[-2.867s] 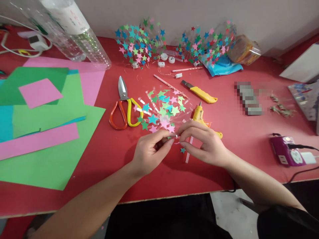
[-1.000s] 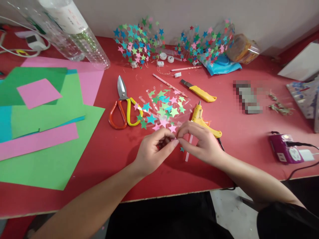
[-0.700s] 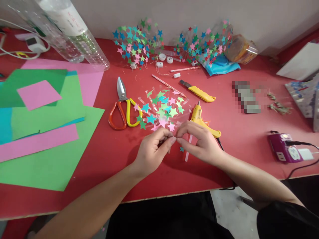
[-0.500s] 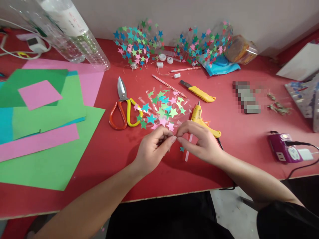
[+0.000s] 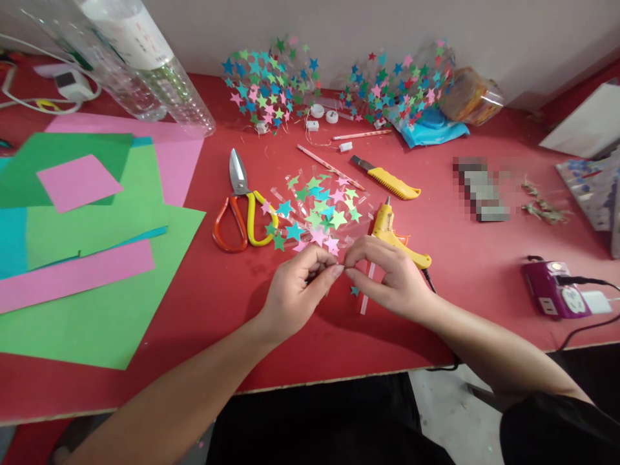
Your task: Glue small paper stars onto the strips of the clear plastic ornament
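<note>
My left hand (image 5: 301, 287) and my right hand (image 5: 387, 271) meet fingertip to fingertip above the near part of the table. Both are closed in a pinch; whatever lies between the fingers is too small to make out. Just beyond them spreads a cluster of paper stars (image 5: 317, 210) in green, blue and pink on clear plastic strips. A yellow glue gun (image 5: 385, 223) lies behind my right hand, and a clear glue stick (image 5: 368, 290) sticks out below that hand. Beside the stick is a small teal star (image 5: 354, 290). Scissors (image 5: 239, 184) with red and yellow handles rest left of the cluster.
Coloured paper sheets (image 5: 121, 323) cover the left side, with plastic bottles (image 5: 165, 84) behind. Star-covered clear pieces (image 5: 264, 84) stand by the wall. A yellow utility knife (image 5: 392, 182) and pencils (image 5: 322, 161) lie mid-table. A purple power socket (image 5: 555, 290) sits at right.
</note>
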